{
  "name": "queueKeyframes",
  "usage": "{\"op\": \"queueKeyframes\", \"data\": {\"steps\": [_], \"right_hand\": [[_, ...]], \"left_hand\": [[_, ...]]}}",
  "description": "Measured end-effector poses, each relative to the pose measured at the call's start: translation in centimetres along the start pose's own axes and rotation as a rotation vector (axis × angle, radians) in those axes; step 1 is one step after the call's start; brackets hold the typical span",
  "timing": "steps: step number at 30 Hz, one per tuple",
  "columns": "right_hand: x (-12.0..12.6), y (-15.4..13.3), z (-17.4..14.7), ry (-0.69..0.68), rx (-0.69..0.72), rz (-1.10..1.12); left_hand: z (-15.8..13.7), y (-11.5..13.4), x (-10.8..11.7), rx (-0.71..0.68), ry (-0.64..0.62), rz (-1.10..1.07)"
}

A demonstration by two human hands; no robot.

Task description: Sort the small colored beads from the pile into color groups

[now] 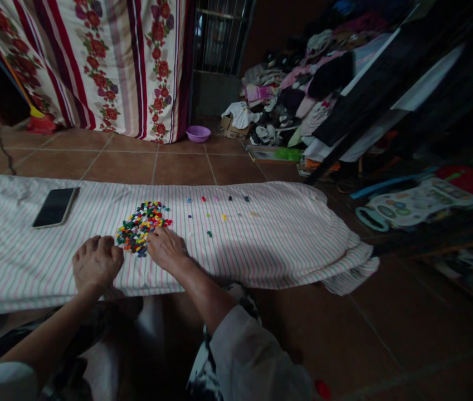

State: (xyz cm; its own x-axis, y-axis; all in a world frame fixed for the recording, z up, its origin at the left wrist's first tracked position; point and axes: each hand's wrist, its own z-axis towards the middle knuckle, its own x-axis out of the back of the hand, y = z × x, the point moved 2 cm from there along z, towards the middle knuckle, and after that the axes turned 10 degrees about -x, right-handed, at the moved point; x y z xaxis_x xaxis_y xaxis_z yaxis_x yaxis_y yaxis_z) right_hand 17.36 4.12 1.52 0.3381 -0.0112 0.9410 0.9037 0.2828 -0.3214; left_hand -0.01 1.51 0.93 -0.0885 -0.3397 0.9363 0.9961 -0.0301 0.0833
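Observation:
A heap of tiny multicoloured plastic pieces (140, 220) lies on a striped cloth (282, 239); their exact kind is too small to tell. At the heap's right edge, my right hand (167, 249) has its fingers bent and pressed together, their tips among the pieces. Whatever they pinch is hidden. My left hand (97, 263) rests curled on the cloth just left of the heap, its fingers folded under and the palm out of sight. To the right of the heap lie small spaced-out pieces, among them a red piece (203, 199), a yellow piece (224, 217) and a dark green piece (209, 234).
A phone (55, 207) lies on the cloth at the left. Beyond it, a floral curtain (115, 67) hangs above the tiled floor, with a purple basin (198, 133) beside it. Piled clothes (290, 94) fill the back right, and a children's toy panel (411, 203) stands at the right.

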Motion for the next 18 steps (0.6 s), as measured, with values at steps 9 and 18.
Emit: {"op": "queueKeyframes", "data": {"steps": [9,18], "right_hand": [[0.6,0.1,0.4,0.0,-0.007,0.075],[0.5,1.4,1.3,0.08,-0.049,0.256]], "left_hand": [[0.1,-0.2,-0.3,0.009,0.007,0.013],[0.2,-0.6,-1.2,-0.007,0.06,0.068]]}}
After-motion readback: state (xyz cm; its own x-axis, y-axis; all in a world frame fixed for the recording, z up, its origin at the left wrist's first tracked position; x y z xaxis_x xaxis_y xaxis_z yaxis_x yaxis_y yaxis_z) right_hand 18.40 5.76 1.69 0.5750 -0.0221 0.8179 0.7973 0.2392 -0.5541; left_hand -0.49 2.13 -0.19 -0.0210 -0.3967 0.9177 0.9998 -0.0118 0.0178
